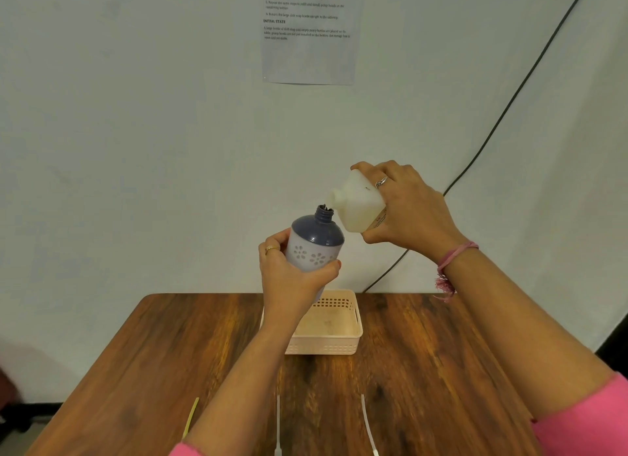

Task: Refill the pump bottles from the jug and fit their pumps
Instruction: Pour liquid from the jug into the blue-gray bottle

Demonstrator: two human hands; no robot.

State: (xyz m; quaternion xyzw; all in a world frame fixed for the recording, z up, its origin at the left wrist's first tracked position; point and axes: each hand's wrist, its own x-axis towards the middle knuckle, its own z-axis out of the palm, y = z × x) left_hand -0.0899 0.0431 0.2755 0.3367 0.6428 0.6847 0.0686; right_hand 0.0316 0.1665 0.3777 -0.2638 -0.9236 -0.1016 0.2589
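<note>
My left hand [292,279] grips a pump bottle [314,243] above the table, tilted a little to the right. The bottle has a dark blue shoulder and open threaded neck, and a pale body with flower cut-outs. My right hand [407,211] holds a white translucent jug [356,204] tipped over to the left, its open spout just above and beside the bottle's neck. Both are held in the air over the basket. No pump sits on the bottle.
A cream plastic basket [326,345] stands on the wooden table [424,353] below my hands. Thin pump tubes lie near the front edge: a yellow tube [191,418] and two white tubes [368,425]. A black cable [509,105] runs down the wall.
</note>
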